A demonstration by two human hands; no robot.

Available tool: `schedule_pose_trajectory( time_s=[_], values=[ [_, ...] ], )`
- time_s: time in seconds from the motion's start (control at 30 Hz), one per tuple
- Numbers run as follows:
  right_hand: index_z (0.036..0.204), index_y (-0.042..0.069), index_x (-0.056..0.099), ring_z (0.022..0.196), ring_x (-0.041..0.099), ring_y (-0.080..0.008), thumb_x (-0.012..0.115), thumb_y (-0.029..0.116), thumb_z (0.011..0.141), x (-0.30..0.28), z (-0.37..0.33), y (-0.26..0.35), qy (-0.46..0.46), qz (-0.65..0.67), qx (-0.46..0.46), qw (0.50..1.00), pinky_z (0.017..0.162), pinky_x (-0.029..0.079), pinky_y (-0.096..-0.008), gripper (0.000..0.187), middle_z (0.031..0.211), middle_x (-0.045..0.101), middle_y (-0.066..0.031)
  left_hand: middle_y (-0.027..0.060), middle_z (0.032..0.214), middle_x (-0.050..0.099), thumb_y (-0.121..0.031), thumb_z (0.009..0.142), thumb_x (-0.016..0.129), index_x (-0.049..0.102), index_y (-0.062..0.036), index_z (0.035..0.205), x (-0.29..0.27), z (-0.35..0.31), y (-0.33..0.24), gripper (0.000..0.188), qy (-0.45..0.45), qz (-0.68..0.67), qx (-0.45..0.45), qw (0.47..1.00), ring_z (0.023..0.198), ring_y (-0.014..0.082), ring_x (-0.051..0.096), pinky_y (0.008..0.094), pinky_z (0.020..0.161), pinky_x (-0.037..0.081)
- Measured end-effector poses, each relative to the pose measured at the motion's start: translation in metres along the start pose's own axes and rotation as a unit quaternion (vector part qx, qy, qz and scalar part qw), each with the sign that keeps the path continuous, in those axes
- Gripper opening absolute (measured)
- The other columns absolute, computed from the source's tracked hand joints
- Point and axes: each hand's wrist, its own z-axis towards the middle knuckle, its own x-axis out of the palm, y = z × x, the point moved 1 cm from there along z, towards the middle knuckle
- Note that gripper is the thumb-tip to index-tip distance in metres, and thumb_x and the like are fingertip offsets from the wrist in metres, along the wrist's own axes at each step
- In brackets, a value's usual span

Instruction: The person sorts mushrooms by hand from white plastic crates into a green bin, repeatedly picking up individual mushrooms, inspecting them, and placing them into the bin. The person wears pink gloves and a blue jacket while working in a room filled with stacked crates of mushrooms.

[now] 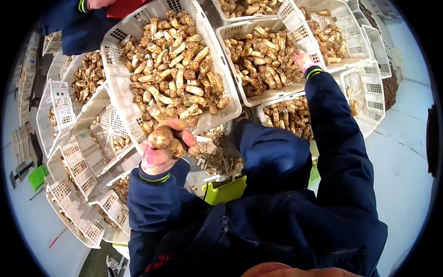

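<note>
My left hand (167, 150), in a pink and white glove with bare fingers, is closed around stout brown mushrooms (162, 137) above the near edge of a large white plastic crate (233, 99). That crate is filled with brown and cream mushrooms (177, 69). My right hand (303, 61), gloved alike, reaches over the right side of a second white crate (253, 100). It is at the mushrooms (265, 60) heaped there; its fingers are too small and partly hidden to show whether they grip one.
More white crates (64, 104) with mushrooms stand stacked on the left, others (369, 87) on the right. Scraps and dirt (221, 161) lie between my knees beside a lime-green plastic thing (225, 190). A co-worker's dark sleeve (87, 30) shows at upper left. A green dustpan-like piece (38, 177) lies far left.
</note>
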Motion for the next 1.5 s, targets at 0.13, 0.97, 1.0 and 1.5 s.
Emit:
schedule_pose_trajectory(
  time_s=[0.13,0.97,1.0,1.5],
  values=[
    [0.129,0.005,0.045,0.109,0.053,-0.0299,0.059,0.027,0.078,0.061,0.094,-0.046,0.017,0.018,0.035,0.999,0.092,0.04,-0.0334,0.057,0.12,0.055,-0.0176,0.0163,0.088,0.061,-0.025,0.065,0.078,0.05,0.0037,0.111,-0.002,0.005,0.005,0.061,-0.074,0.078,-0.113,0.988,0.083,0.025,0.06,0.035,0.076,0.047],
    [0.131,-0.004,0.035,0.11,0.051,-0.0282,0.056,0.015,0.082,0.031,-0.013,0.021,0.195,0.769,-0.097,0.601,0.098,0.039,-0.042,0.057,0.119,0.052,-0.0149,0.014,0.085,0.06,-0.025,0.061,0.077,0.051,0.0055,0.106,-0.021,0.019,0.028,0.06,-0.145,0.077,-0.129,0.978,0.081,0.0246,0.059,0.034,0.072,0.045],
    [0.132,-0.004,0.033,0.109,0.051,-0.0301,0.056,0.014,0.08,0.032,-0.014,0.021,0.213,0.788,-0.101,0.569,0.096,0.041,-0.0431,0.06,0.116,0.052,-0.0162,0.0138,0.085,0.06,-0.025,0.062,0.077,0.051,0.0053,0.107,-0.021,0.018,0.029,0.061,-0.141,0.07,-0.124,0.98,0.081,0.0247,0.059,0.0342,0.072,0.045],
    [0.133,-0.008,0.028,0.091,0.052,-0.0294,0.055,0.035,0.083,0.016,-0.051,0.058,0.357,0.817,-0.101,0.44,0.082,0.044,-0.0416,0.071,0.105,0.051,-0.0171,0.0131,0.081,0.057,-0.027,0.069,0.073,0.048,0.0012,0.111,-0.015,0.008,0.021,0.056,-0.083,0.076,-0.096,0.989,0.081,0.0277,0.056,0.0371,0.072,0.043]
  ],
)
